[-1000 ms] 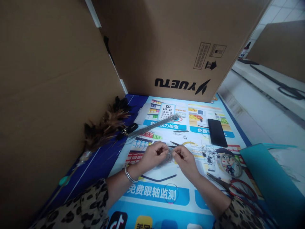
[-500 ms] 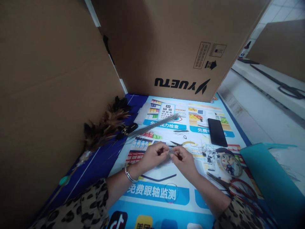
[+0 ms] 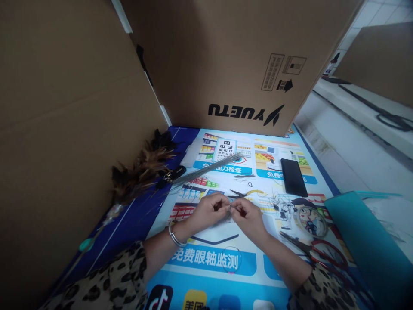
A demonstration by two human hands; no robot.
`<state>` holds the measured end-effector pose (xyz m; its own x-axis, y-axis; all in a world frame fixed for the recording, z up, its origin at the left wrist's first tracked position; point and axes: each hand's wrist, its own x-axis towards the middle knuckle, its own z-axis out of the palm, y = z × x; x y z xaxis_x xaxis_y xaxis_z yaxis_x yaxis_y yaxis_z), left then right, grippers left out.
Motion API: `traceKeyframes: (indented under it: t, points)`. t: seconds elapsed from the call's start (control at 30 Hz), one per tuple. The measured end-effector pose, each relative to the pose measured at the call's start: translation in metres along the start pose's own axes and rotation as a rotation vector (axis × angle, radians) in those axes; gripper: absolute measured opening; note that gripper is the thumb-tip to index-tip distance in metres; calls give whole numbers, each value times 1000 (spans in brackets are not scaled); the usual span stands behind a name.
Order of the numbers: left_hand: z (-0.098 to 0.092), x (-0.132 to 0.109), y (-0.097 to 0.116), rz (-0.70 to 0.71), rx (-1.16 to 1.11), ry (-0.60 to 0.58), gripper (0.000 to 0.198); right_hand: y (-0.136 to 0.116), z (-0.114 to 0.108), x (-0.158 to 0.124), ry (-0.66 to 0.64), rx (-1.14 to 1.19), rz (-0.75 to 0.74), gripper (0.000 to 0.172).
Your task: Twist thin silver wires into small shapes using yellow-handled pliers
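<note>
R hand [image 3: 248, 218] has edged closer to L hand [image 3: 210, 211] vs 1 s ago; both pinch a tiny item [image 3: 230, 206] betw. fingertips, detail blurred. Pliers [image 3: 254, 191] approx. 2 o'clock of it, wire bundle [image 3: 213, 167] 11 o'clock.

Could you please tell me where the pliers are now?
In the head view, the pliers lie slightly right of centre, just beyond the right hand and left of the phone.
</note>
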<state>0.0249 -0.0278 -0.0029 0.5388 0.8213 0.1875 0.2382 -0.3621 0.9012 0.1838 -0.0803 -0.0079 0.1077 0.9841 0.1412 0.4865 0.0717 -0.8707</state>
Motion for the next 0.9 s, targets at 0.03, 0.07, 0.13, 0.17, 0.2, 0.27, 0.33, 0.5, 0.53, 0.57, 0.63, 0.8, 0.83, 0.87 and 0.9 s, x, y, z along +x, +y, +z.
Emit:
traceKeyframes:
  t: [0.03,0.07,0.13,0.17,0.2,0.27,0.33,0.5,0.53,0.57,0.63,0.8,0.83,0.87,0.9]
  points:
    - [0,0,0,0,-1,3,5,0,0,0,4,-6,-6,6]
    - [0,0,0,0,-2,4,5,0,0,0,7,-12,-11,6]
    - [0,1,-1,0,0,4,5,0,0,0,9,-25,-17,6]
    - [0,1,-1,0,2,3,5,0,0,0,10,-31,-18,6]
    - [0,1,-1,0,5,3,5,0,0,0,11,-34,-19,6]
    - [0,1,-2,-2,16,8,5,1,0,0,13,-41,-17,6]
    - [0,1,-2,-3,28,18,4,1,0,0,6,-41,-8,6]
    - [0,0,-2,0,43,52,4,-2,-3,1,-24,-1,28,6]
    - [0,0,-2,-1,44,59,4,-3,-3,2,-32,18,40,6]
    - [0,0,-2,-2,44,67,4,-4,-4,2,-41,39,52,6]
    - [0,0,-3,-7,44,75,4,-5,-5,3,-63,78,71,6]
    - [0,0,-3,-13,25,68,4,-7,-6,4,-94,146,105,6]
    - [0,0,-3,-13,20,67,4,-7,-7,4,-103,165,110,6]
    - [0,0,-3,-14,17,68,4,-7,-7,5,-113,185,112,7]
    - [0,0,-3,-15,17,70,4,-7,-8,5,-124,204,112,7]
